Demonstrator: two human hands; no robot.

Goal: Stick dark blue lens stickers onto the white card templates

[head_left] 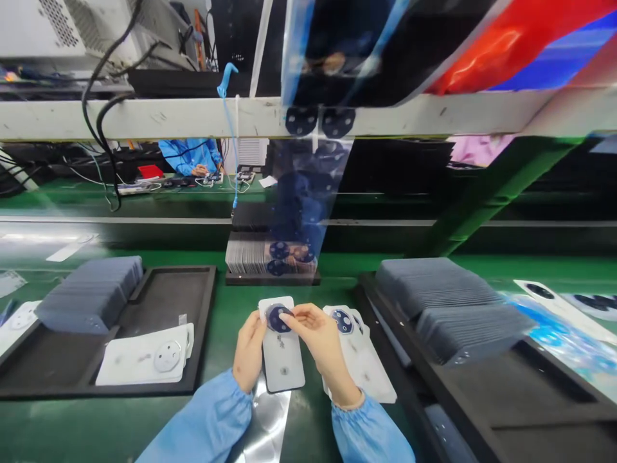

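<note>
On the green bench in front of me lies a white phone back cover (284, 360) with rounded corners. My left hand (249, 350) grips its left edge near the top, fingers closed. A dark round camera-shaped sticker (278, 319) sits at the cover's upper end. My right hand (315, 331) pinches that sticker's right edge between thumb and forefinger; whether it is fully pressed down I cannot tell. Just right of my right hand, more white phone back covers (364, 360) lie overlapped, the top one bearing a dark round camera area.
A translucent strip of dark round stickers (308, 193) hangs from the shelf. Black trays at left (205, 334) and right (525, 399) hold rows of grey-blue panels (448, 296). At the back stands a stack of thin panels (245, 253). A co-worker's blue sleeve (186, 154) shows beyond.
</note>
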